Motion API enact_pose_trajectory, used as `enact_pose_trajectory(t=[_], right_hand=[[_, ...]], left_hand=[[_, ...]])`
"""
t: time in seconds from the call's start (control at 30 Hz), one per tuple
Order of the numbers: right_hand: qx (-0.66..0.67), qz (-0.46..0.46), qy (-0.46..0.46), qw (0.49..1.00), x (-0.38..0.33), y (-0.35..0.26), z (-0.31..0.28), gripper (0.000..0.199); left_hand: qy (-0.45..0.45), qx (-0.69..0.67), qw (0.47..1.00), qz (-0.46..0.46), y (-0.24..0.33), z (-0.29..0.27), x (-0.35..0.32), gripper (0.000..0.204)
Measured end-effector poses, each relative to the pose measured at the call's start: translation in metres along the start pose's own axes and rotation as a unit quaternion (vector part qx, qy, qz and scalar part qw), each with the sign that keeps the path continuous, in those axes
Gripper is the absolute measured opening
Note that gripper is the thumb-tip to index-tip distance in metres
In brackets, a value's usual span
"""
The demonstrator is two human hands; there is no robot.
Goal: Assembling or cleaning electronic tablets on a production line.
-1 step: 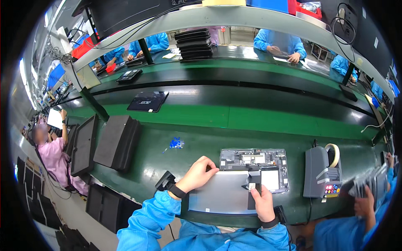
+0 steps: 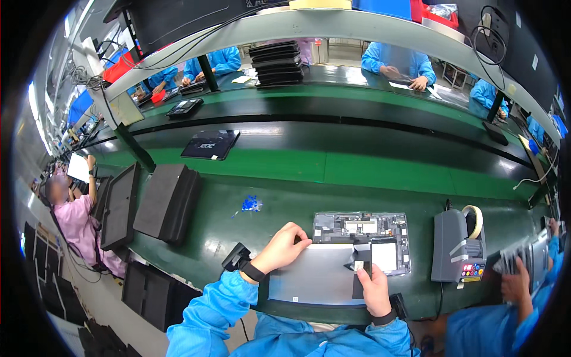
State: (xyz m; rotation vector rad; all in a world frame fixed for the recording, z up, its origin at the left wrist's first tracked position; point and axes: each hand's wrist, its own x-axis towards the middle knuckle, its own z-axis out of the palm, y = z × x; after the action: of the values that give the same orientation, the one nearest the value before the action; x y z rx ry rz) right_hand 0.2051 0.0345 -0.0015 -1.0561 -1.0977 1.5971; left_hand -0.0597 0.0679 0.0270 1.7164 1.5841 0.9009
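Note:
In front of me lies a flat grey panel [image 2: 321, 273] with a shiny surface, a small dark fold and a dark strip along its right side. Thumb and fingers of my left hand [image 2: 284, 247] pinch together at its upper left edge. My right hand [image 2: 375, 290] grips the right side, thumb pressed on the dark strip near a white label [image 2: 358, 265] and fingers mostly hidden. Just beyond the panel, and partly covered by it, sits an opened electronic device [image 2: 361, 225] with bare circuit boards and a white rectangular part [image 2: 383, 257].
A grey tape dispenser [image 2: 450, 247] stands on the right. Small blue pieces [image 2: 251, 203] lie on the green table [image 2: 285, 184]. Black foam trays [image 2: 163, 202] stack at left, and a dark closed device [image 2: 210, 145] rests farther back. A co-worker's hand [image 2: 516, 282] holds clear sheets at far right.
My hands and the panel look the same. At far right, the co-worker's hand and the sheets have shifted slightly.

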Motion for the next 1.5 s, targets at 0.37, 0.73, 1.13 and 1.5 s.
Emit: enact_pose_trajectory(t=[0.37,0.73,1.13,1.5], right_hand=[[-0.015,-0.006,0.019,1.000,0.002,0.009,-0.007,0.017],[-0.066,-0.033,0.022,0.997,0.003,0.007,-0.009,0.021],[0.279,0.262,-0.050,0.922,0.005,-0.037,0.035,0.026],[0.137,0.212,-0.238,0.938,-0.002,-0.020,0.039,0.033]], left_hand=[[0.119,0.058,0.990,0.051,-0.038,-0.077,0.039,0.013],[0.224,0.298,0.910,-0.182,-0.093,-0.091,0.051,0.024],[0.050,-0.299,0.946,-0.119,-0.031,-0.086,-0.043,0.039],[-0.329,-0.609,0.721,0.029,0.010,0.038,0.134,0.037]])
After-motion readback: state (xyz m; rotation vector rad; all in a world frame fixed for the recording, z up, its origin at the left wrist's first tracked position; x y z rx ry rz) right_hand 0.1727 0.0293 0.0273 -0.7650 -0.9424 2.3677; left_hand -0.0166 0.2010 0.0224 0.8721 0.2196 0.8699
